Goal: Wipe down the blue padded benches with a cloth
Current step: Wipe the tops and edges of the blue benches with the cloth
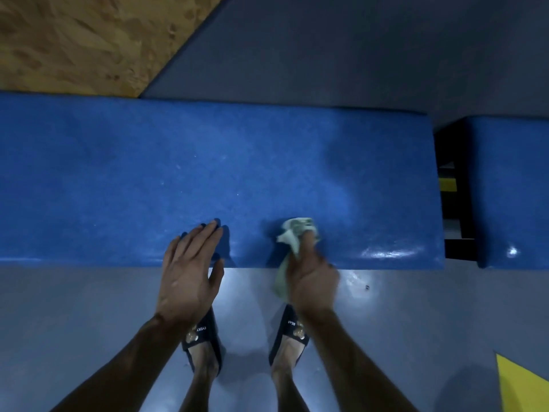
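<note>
The blue padded counter [208, 173] runs across the scene from the left edge to a dark gap on the right, beyond which a second blue counter [511, 188] begins. The left hand [190, 269] is laid flat on the near edge of the first counter, its fingers [208, 230] straight and slightly spread, nothing being held. The right hand [312, 278] is closed around a pale green cloth [297, 230], which is bunched at the fingertips and pressed to the counter near its front edge, right of centre; a loose tail of the cloth hangs down past the edge beside the palm. A glossy streak is seen on the near edge further right, which is judged to be a damp, wiped patch, while pale specks remain on the middle and far parts of the surface, so the task is judged to be far from complete. Several risks are foreseen: because the cloth is wadded small, only a narrow band would be cleaned per stroke and strips could be missed between passes; the hanging tail could drag on the grey floor [89, 322] and carry dirt back onto the padding; weight leaned on the left hand over a wet surface could let it slip; sandalled feet [205, 337] stand close beneath the edge
</note>
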Motion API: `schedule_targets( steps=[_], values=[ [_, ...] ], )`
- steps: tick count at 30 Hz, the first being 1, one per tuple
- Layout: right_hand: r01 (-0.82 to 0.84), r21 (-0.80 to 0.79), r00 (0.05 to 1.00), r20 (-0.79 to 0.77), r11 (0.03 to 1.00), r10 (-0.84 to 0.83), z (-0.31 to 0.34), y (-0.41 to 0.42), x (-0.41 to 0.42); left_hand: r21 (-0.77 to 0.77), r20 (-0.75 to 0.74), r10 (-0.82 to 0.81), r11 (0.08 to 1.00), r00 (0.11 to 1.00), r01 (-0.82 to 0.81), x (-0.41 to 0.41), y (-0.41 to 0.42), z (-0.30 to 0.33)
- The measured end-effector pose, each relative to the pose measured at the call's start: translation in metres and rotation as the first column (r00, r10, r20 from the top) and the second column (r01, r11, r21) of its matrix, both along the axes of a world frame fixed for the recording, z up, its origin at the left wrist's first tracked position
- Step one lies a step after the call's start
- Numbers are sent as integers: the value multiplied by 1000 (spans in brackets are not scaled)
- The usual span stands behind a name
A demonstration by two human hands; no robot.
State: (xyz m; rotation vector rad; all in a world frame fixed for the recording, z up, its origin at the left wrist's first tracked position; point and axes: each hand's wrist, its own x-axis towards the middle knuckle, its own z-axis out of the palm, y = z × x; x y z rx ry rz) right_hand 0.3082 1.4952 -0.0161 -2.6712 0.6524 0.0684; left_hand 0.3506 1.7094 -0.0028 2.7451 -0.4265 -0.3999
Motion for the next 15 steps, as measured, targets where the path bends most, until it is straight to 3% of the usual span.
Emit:
schedule_targets(
  steps=[4, 7, 11, 13, 15],
  values=[
    [-261, 13, 963, 69, 965, 260, 10, 42, 12, 30, 3, -15, 999, 1000, 15, 5, 9, 1],
    [-378, -130, 921, 49, 917, 386, 6, -8, 9, 26, -6, -12, 1000, 1000, 12, 7, 15, 1],
    [-70, -223, 992, -120, 972, 44, 23, -105, 3, 17, -21, -10, 1000, 1000, 11, 12, 26, 1],
    [108, -227, 983, -124, 968, -138, 27, -115, 3, 10, -29, -4, 1000, 1000, 4, 14, 31, 1],
    [173, -209, 975, -104, 963, -198, 18, -89, 4, 2, -37, 14, 1000, 999, -14, 16, 36, 2]
  ],
)
